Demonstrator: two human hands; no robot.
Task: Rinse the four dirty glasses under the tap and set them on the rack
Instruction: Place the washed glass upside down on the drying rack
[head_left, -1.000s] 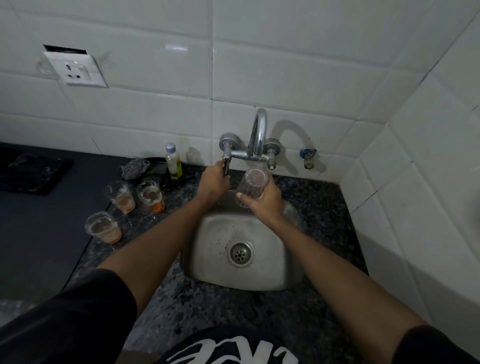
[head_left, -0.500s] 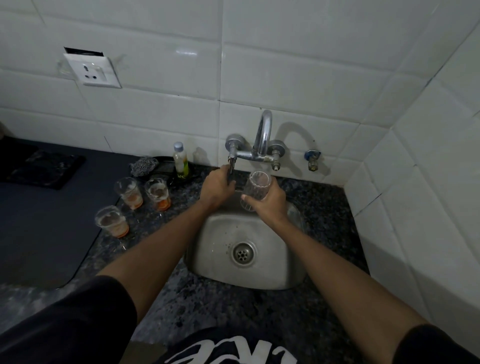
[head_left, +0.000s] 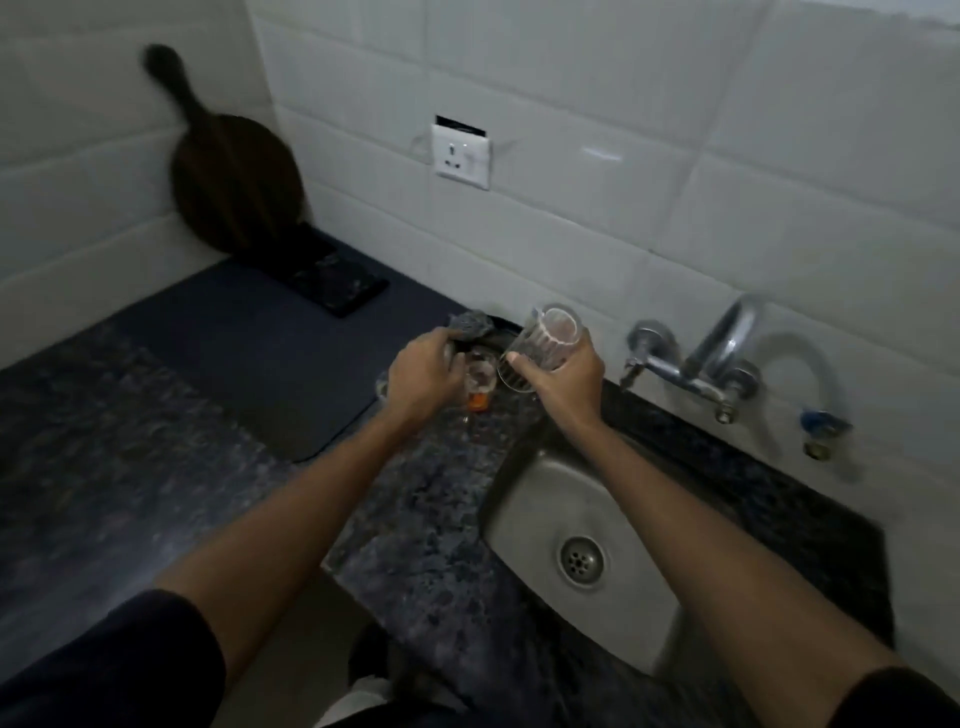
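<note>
My right hand (head_left: 563, 382) grips a clear ribbed glass (head_left: 545, 345), tilted with its mouth toward the wall, held over the counter to the left of the tap (head_left: 719, 345). My left hand (head_left: 423, 376) reaches down over the dirty glasses on the granite counter, its fingers curled round the top of one that it mostly hides. Right beside its thumb stands a dirty glass (head_left: 478, 387) with orange residue. A further glass rim (head_left: 382, 388) peeks out to the left of that hand. No water is visible at the spout.
The steel sink (head_left: 524, 499) lies below my right forearm. A dark mat (head_left: 249, 364) covers the counter on the left, with a small black tray (head_left: 337, 288) and a round dark board (head_left: 236, 182) leaning on the wall. A steel scrubber (head_left: 470, 325) sits behind the glasses.
The view has swung left. My left hand left the tap handle and came down on the dirty glasses. My right hand carried the clear glass left, away from the spout.
</note>
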